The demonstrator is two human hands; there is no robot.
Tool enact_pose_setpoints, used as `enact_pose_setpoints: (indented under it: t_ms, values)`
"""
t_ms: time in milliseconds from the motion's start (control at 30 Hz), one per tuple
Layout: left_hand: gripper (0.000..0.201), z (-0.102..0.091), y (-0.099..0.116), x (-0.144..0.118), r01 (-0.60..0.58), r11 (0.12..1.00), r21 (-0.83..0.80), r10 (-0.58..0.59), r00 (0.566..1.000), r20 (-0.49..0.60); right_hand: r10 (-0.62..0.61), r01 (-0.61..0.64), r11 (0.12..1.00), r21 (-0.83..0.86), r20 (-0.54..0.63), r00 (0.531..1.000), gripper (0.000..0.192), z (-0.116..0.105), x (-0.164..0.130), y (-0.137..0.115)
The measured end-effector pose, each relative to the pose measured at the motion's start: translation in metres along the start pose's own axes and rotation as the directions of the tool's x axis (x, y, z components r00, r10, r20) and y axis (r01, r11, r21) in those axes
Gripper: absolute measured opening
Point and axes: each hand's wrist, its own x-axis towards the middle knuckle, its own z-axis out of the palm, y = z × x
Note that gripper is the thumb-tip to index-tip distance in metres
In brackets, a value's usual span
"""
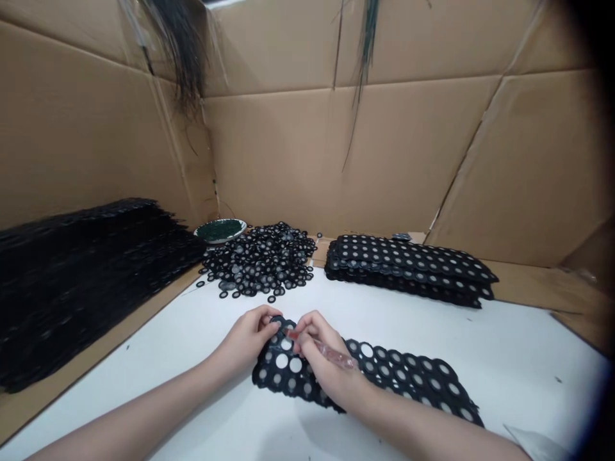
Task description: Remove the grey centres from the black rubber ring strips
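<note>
A long black panel [398,371] made of rows of rings lies on the white tabletop in front of me. Pale discs fill some of its rings, while others look grey. At its far left corner, my left hand [245,336] has thumb and fingers closed on the edge. My right hand [336,381] grips a slim red tool [339,356] with a clear, plastic-like handle. The tool's tip points left, at or just above a ring near my left thumb; whether it touches I cannot tell. My right wrist and forearm cover part of the panel's middle.
Behind the panel is a heap of small black rings [262,259], with a shallow dish of dark green material [220,230] beside it. Finished-looking panels [408,262] are stacked at back right. A tall black stack [86,282] stands left. Cardboard walls [288,147] enclose the table.
</note>
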Motion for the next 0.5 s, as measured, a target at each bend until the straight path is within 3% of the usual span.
enact_pose_setpoints:
  t_ms: [133, 500]
  values:
    - [0.026, -0.0038, 0.0043, -0.0011, 0.008, 0.999, 0.049, -0.01, 0.999, 0.04, 0.061, -0.062, 0.998, -0.019, -0.033, 0.998, 0.006, -0.0008, 0.0014, -0.0031]
    - [0.02, -0.0058, 0.0066, -0.0002, -0.033, 0.991, 0.132, 0.025, 0.998, 0.063, 0.047, -0.047, 0.999, 0.008, -0.053, 0.998, 0.003, -0.0047, 0.0036, 0.0036]
